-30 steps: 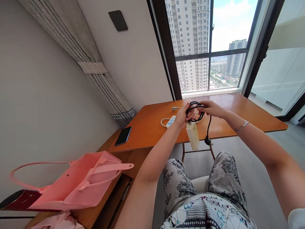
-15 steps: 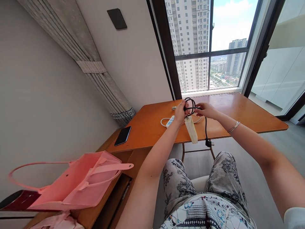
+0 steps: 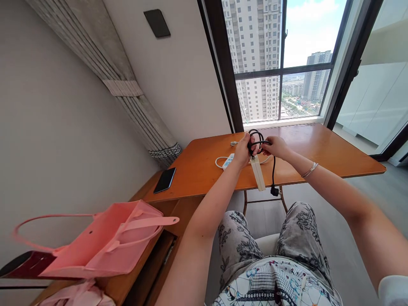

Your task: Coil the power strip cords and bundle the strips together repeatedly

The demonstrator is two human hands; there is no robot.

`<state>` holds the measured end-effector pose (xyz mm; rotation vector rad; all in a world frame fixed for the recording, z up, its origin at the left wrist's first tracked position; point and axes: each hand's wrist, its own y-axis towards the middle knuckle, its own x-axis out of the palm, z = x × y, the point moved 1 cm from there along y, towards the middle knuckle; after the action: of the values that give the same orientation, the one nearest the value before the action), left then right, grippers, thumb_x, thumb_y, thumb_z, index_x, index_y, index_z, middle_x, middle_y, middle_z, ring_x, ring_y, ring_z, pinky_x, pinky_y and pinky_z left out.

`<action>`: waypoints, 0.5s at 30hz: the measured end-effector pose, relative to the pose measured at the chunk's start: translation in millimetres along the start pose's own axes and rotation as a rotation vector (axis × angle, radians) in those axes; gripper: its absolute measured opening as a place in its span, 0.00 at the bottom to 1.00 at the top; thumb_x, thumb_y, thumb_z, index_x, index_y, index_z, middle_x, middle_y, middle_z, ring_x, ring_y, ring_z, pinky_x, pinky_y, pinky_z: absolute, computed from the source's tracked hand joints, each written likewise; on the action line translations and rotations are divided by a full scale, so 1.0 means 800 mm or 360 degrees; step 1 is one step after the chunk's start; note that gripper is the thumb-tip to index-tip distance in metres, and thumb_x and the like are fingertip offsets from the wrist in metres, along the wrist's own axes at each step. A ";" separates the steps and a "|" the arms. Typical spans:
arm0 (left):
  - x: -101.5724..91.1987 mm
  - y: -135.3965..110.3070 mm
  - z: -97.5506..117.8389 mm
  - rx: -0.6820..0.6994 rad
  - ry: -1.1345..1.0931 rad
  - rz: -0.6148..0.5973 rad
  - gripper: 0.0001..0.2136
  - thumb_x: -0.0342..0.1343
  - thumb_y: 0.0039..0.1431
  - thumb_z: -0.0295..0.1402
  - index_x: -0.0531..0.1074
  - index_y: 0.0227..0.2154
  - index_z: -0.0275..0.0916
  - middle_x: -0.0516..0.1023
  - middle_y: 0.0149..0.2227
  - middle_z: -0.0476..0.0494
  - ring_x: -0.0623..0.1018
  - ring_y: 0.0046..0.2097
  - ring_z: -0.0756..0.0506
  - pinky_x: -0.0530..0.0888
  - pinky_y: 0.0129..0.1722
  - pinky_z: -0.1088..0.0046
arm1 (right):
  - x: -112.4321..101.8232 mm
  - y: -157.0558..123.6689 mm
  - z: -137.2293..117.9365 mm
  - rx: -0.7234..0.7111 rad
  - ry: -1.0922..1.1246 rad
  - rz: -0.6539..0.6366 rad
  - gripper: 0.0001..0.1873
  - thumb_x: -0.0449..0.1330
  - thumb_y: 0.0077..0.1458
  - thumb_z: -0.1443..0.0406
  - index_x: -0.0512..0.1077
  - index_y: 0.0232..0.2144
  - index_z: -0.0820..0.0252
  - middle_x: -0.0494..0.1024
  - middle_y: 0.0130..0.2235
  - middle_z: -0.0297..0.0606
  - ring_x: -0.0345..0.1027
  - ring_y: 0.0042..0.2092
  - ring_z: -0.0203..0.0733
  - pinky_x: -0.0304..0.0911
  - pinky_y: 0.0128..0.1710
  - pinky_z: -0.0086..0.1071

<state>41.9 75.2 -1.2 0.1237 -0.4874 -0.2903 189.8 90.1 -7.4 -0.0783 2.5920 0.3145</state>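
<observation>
Loops of a black power cord are gathered in my left hand, its fingers closed round them. Below that hand hangs a cream-coloured power strip, tilted, its lower end past the table's front edge. My right hand pinches the cord just right of the loops. From there the free end drops to a black plug dangling in front of the edge. Behind my left hand, a white power strip with a white cord lies on the table, partly covered by my arm.
The orange-brown wooden table stands against the window. A dark phone lies at its left end. Lower left, a pink bag rests on a wooden cabinet beside a dark red object. A grey curtain hangs at the left wall.
The plug has swung slightly left, and the hanging strip has turned to show a narrower side. Both hands have shifted only a little, still holding the cord.
</observation>
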 end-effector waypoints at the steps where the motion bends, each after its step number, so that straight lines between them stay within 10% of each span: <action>1: 0.001 0.000 -0.001 0.0014 -0.0005 -0.0013 0.22 0.55 0.62 0.50 0.60 0.22 0.40 0.57 0.14 0.59 0.61 0.14 0.55 0.73 0.26 0.76 | 0.002 0.000 0.000 0.0008 0.0025 -0.0008 0.10 0.62 0.56 0.67 0.67 0.25 0.58 0.80 0.26 0.38 0.77 0.28 0.40 0.72 0.31 0.31; 15: -0.008 -0.007 0.008 -0.0183 -0.0136 -0.0075 0.22 0.50 0.67 0.45 0.59 0.20 0.39 0.49 0.13 0.60 0.50 0.13 0.57 0.62 0.16 0.82 | -0.055 -0.013 -0.009 -0.0360 -0.0031 -0.0687 0.32 0.71 0.46 0.54 0.70 0.50 0.62 0.69 0.24 0.27 0.64 0.27 0.35 0.59 0.28 0.30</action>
<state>31.8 71.7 0.5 0.0110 -0.5520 -0.3703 225.9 78.2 18.7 -0.6980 2.4280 0.4401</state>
